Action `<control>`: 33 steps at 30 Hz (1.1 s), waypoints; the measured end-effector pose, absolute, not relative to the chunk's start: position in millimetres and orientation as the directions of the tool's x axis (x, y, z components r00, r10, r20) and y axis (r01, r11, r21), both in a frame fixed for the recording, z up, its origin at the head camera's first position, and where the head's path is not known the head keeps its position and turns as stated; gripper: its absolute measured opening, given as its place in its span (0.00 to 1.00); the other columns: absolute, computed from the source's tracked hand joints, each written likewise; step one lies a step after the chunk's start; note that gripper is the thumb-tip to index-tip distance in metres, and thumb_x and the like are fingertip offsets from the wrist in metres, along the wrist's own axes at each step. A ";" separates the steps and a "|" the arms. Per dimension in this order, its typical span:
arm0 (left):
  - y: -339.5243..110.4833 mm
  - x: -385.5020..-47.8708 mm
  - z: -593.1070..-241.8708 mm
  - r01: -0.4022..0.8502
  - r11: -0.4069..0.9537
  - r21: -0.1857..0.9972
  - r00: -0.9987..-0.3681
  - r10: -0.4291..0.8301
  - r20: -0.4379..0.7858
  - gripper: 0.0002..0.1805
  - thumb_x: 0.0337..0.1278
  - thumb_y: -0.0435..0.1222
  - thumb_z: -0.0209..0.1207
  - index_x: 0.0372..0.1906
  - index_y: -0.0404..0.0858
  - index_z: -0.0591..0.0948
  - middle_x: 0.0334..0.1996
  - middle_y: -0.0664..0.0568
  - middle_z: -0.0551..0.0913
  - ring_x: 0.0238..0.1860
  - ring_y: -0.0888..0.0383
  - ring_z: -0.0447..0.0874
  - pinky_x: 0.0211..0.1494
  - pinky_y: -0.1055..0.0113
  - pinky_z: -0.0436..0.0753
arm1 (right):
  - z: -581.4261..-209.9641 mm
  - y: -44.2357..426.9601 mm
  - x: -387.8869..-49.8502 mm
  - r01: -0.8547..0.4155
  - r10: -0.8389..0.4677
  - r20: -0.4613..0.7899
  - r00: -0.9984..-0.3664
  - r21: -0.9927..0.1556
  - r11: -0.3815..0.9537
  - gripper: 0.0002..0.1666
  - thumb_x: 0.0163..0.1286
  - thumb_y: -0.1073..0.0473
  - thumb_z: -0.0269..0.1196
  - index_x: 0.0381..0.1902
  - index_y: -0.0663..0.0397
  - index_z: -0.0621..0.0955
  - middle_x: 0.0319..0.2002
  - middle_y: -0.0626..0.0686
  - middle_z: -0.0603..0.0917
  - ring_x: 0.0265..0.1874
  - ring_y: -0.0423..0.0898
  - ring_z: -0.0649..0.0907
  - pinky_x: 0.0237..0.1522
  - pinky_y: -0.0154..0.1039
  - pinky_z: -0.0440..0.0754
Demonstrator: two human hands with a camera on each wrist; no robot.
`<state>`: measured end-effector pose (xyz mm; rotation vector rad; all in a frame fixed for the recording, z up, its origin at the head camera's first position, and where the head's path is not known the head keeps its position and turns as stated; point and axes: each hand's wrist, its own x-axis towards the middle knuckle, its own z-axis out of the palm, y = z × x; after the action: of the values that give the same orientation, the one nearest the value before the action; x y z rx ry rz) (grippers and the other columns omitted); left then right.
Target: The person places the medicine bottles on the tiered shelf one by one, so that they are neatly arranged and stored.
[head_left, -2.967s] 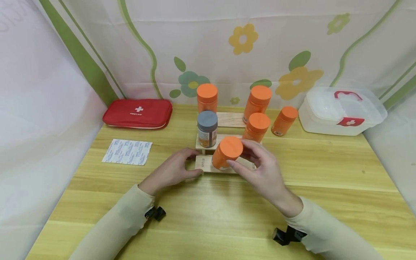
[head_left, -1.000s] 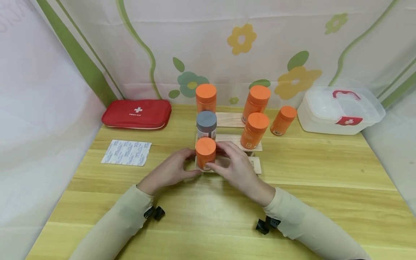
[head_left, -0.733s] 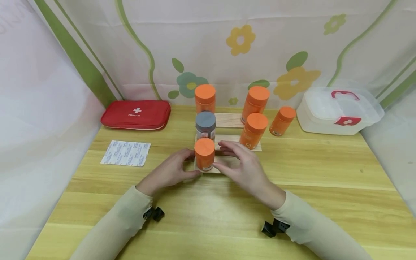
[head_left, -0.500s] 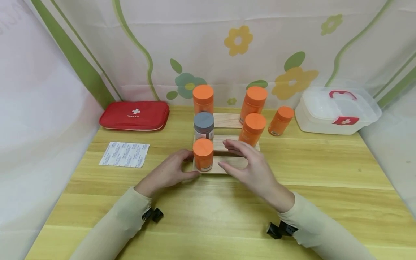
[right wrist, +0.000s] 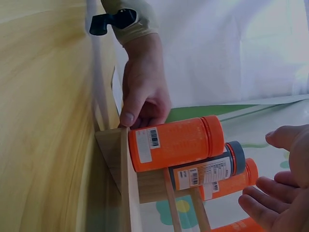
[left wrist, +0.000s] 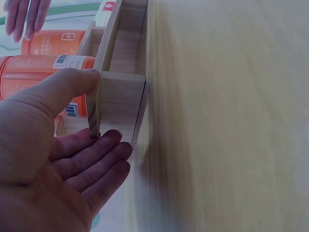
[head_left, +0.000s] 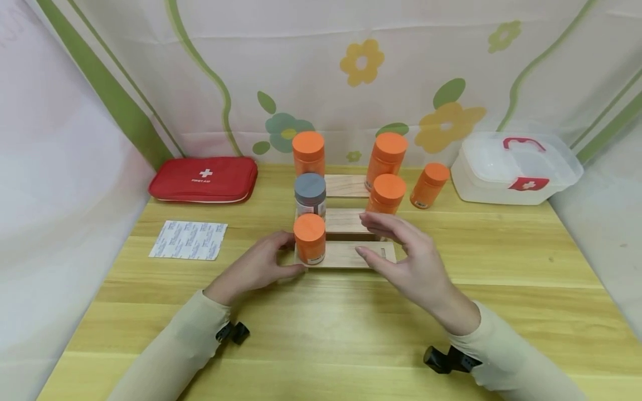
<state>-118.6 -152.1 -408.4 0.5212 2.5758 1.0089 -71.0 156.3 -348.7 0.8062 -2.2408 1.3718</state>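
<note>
A three-step wooden rack (head_left: 346, 254) stands mid-table with pill bottles on its steps. My left hand (head_left: 257, 266) grips the left end of its lowest step; in the left wrist view, the thumb lies at one edge and the fingers at the other. An orange pill bottle (head_left: 310, 240) stands upright on that step, beside the left hand. Behind it are a grey-lidded bottle (head_left: 310, 196) and another orange bottle (head_left: 309, 153). My right hand (head_left: 413, 264), holding nothing, hovers by the rack's right end with thumb and fingers apart. It partly hides an orange bottle (head_left: 387, 192) on the middle step.
Another orange bottle (head_left: 387, 159) is on the top step at right, and a smaller orange bottle (head_left: 429, 185) stands on the table beside the rack. A red first-aid pouch (head_left: 204, 179) and a white printed sheet (head_left: 188, 240) lie left. A white lidded box (head_left: 514, 170) sits right.
My right hand moved the orange bottle leftward along the lowest step, let go of it at the left end, and drew back to the right. My left hand kept its place on the rack.
</note>
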 end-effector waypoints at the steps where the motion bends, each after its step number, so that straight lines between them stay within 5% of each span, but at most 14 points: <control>1: -152.1 -118.5 -408.4 0.215 0.682 0.699 -0.880 0.445 -0.163 0.35 0.63 0.50 0.76 0.71 0.43 0.80 0.64 0.51 0.84 0.66 0.49 0.82 0.76 0.45 0.80 | -347.5 157.9 -70.2 -0.655 -0.266 0.599 -0.755 -0.674 0.342 0.36 0.56 0.77 0.78 0.64 0.64 0.83 0.60 0.60 0.89 0.58 0.47 0.90 0.63 0.32 0.87; 7: -152.1 -118.3 -409.1 0.219 0.676 0.703 -0.882 0.446 -0.154 0.34 0.62 0.49 0.76 0.71 0.43 0.80 0.64 0.51 0.84 0.66 0.49 0.82 0.76 0.45 0.80 | -340.4 169.1 -65.6 -0.670 -0.244 0.624 -0.742 -0.689 0.275 0.39 0.53 0.84 0.74 0.65 0.70 0.82 0.59 0.68 0.88 0.61 0.42 0.89 0.65 0.36 0.86; 22: -152.7 -118.8 -408.3 0.225 0.672 0.706 -0.878 0.453 -0.151 0.34 0.63 0.48 0.76 0.71 0.42 0.80 0.65 0.50 0.84 0.67 0.48 0.82 0.76 0.45 0.80 | -331.7 202.9 -69.8 -0.729 -0.088 0.731 -0.677 -0.650 0.216 0.30 0.59 0.84 0.70 0.61 0.82 0.80 0.59 0.60 0.89 0.59 0.48 0.90 0.63 0.36 0.87; 33: -151.2 -118.8 -408.2 0.221 0.677 0.702 -0.879 0.451 -0.158 0.34 0.62 0.48 0.76 0.70 0.42 0.80 0.64 0.50 0.84 0.67 0.49 0.82 0.76 0.45 0.80 | -342.5 230.3 -81.5 -0.563 0.062 0.621 -0.781 -0.744 0.360 0.33 0.62 0.84 0.68 0.66 0.71 0.81 0.63 0.61 0.88 0.60 0.43 0.89 0.64 0.31 0.85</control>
<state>-118.8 -151.2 -408.2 0.5322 2.5732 1.0174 -81.5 230.3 -342.5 0.4331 -2.0627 1.4475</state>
